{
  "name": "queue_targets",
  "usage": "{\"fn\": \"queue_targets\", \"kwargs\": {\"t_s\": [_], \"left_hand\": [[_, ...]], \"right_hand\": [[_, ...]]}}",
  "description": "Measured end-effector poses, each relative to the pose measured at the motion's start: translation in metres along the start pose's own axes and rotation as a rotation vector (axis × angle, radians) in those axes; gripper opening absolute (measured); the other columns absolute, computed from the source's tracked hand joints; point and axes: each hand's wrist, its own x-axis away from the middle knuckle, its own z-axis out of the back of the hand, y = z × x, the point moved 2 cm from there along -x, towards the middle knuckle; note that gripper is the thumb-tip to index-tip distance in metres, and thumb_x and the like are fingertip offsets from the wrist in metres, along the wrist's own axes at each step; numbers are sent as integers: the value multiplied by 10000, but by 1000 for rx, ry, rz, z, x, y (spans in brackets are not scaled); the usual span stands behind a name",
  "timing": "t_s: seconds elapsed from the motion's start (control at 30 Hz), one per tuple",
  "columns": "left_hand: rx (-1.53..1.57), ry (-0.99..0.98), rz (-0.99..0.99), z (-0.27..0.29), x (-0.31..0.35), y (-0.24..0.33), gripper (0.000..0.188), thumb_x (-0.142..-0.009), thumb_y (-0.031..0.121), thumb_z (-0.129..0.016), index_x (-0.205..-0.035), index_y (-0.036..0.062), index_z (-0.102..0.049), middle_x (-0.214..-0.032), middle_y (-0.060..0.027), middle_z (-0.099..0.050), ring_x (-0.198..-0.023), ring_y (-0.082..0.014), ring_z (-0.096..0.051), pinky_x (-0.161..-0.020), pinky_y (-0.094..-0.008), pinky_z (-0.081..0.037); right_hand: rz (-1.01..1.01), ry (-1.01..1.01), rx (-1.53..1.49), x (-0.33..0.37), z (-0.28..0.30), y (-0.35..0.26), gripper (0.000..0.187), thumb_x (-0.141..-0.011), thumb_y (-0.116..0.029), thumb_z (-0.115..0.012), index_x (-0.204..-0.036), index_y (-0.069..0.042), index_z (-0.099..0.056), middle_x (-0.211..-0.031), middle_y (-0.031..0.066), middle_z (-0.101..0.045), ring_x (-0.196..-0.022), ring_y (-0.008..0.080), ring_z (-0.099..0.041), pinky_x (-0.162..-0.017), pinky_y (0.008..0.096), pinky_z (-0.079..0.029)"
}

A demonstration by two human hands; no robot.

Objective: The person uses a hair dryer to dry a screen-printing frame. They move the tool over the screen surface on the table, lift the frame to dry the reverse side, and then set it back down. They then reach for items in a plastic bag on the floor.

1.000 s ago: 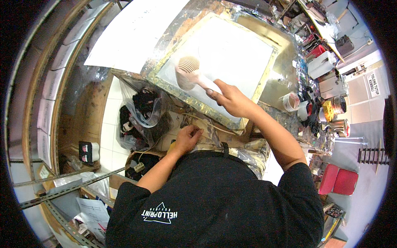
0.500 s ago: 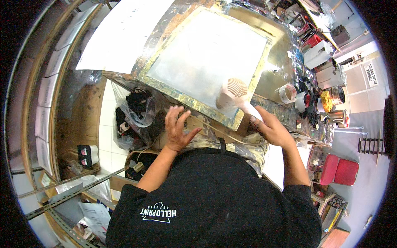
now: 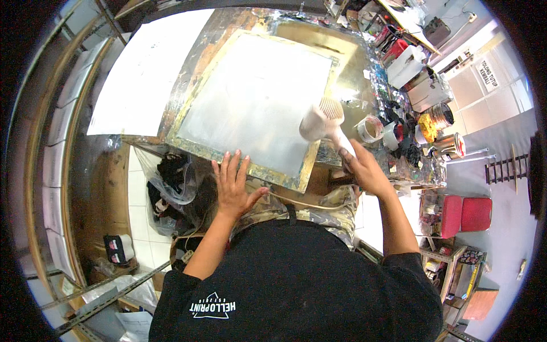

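A white hair dryer (image 3: 319, 122) is in my right hand (image 3: 366, 170), whose fingers wrap around its handle. Its body hangs over the right edge of a screen printing frame (image 3: 283, 180), which lies on a stained table. Pale mesh (image 3: 233, 122) fills the frame, and yellowish, paint-marked tape borders it. My left hand (image 3: 232, 187) has its fingers spread at the frame's near edge, fingertips on or just over the rim. Nothing is in that hand.
A large white sheet (image 3: 151, 68) lies left of the frame. Open ink tubs (image 3: 370, 129) and cans (image 3: 450, 146) crowd the table's right side. Below the table's left edge hangs a clear plastic bag (image 3: 171, 191) with dark contents. A red chair (image 3: 460, 215) stands to the right.
My left hand has moved up to the frame's near edge, its fingers spreading. The hair dryer has turned and now sits over the frame's right border. The whole view has shifted slightly.
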Motion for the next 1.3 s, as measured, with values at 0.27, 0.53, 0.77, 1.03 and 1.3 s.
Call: {"fn": "queue_targets", "kwargs": {"t_s": [0.27, 0.53, 0.77, 1.03, 1.3], "left_hand": [[-3, -23, -3, 5, 1, -3, 898, -817, 714, -618, -1443, 88, -472, -1544, -158, -381, -1458, -400, -278, -1199, -636, -64], [-19, 33, -25, -2, 1, -7, 938, -776, 724, -658, -1465, 126, -444, -1545, -135, -373, -1462, -366, -274, -1206, -626, -62], [8, 68, -35, -2, 1, -7, 955, -779, 749, -642, -1496, 160, -415, -1551, -90, -364, -1481, -307, -253, -1232, -582, -37], [-15, 14, -49, 0, 2, -7, 964, -789, 713, -669, -1510, 138, -386, -1568, -125, -331, -1494, -316, -233, -1237, -554, -90], [258, -95, 191, -43, 74, -16, 874, -890, 581, -648, -1503, 24, -366, -1513, -290, -344, -1385, -459, -361, -1138, -523, -322]], "right_hand": [[-175, 228, -270, -104, 30, 14, 380, -1036, -455, -496, -1021, -76, -509, -734, 8, -489, -519, 91, -418, -440, 270, -356], [-256, 381, -343, -212, 35, 30, 474, -1005, -539, -502, -1088, -73, -485, -735, 40, -509, -504, 113, -433, -412, 271, -364], [-225, 306, -439, -255, 6, 8, 482, -1009, -546, -476, -1105, -74, -470, -788, 71, -549, -539, 122, -462, -424, 297, -411], [-128, 196, -323, -276, -42, -37, 513, -1012, -558, -464, -1099, -52, -481, -760, 57, -546, -509, 117, -463, -408, 308, -413], [-106, 201, -242, -249, -28, -46, 522, -1010, -561, -473, -1098, -47, -495, -751, 57, -553, -482, 114, -454, -401, 304, -397]]}}
